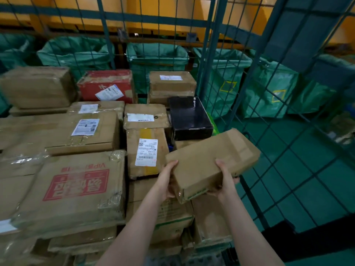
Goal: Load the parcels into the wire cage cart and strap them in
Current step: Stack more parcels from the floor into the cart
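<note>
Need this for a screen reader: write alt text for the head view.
The left hand and right hand grip a tilted brown box over stacked parcels in a wire cage, near a black box. Behind the mesh stand green sacks.

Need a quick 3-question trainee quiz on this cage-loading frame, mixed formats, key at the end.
1. True or false: the left hand and the right hand both hold the brown parcel.
2. Which box lies just beyond the held parcel, next to the side mesh of the wire cage? A) the black box B) a white box C) a blue box
3. Fill in: the sacks standing behind the cage's back mesh are ___ in colour.

Key: 1 true; 2 A; 3 green.
</note>
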Demonstrator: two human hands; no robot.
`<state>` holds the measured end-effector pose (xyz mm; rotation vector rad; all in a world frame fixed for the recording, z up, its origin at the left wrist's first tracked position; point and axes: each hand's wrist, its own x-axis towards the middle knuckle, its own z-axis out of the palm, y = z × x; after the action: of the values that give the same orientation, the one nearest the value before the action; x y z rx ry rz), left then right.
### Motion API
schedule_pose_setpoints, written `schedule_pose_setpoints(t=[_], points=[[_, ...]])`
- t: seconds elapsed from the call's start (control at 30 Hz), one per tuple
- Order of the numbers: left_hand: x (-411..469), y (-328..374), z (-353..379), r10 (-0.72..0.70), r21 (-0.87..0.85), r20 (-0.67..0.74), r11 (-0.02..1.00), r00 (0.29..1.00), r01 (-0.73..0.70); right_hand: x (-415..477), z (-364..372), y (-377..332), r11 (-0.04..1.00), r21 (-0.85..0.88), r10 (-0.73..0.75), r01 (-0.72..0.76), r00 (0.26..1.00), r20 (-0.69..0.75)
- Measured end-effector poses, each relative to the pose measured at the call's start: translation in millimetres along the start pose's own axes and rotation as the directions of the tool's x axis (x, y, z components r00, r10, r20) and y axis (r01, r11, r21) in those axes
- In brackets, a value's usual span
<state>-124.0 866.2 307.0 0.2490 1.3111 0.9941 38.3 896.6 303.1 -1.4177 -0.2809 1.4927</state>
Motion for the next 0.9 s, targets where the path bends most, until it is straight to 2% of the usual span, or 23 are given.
schedule_pose_setpoints(t=[0.13,0.33,0.47,0.57,0.7,0.9], points=[[-11,9,-5,-0.013,0.025,-0.039,1.000,0.999,0.014,7,12,2,0.999,0.024,0.045,-0.047,0.996,0.079],[-27,14,-12,0.076,-0.071,-0.185,0.993,0.980,-0.091,6,37,1,0.991,-0.060,0.130,-0.121,0.971,0.198],[-38,11,-12,0.110,-0.170,-0.223,0.974,0.969,-0.150,0,51,3,0.986,-0.155,0.113,-0.063,0.936,0.334],[-45,15,-13,0.168,-0.271,-0.300,0.929,0.939,-0.252,-11,71,3,0.969,-0.246,0.092,0.023,0.890,0.447],[-51,23,-24,0.203,-0.362,-0.374,0.866,0.905,-0.344,-29,98,10,0.931,-0.356,0.154,0.075,0.807,0.571],[-80,35,-64,0.256,-0.389,-0.461,0.803,0.850,-0.453,-71,136,47,0.870,-0.481,0.241,0.107,0.758,0.606]])
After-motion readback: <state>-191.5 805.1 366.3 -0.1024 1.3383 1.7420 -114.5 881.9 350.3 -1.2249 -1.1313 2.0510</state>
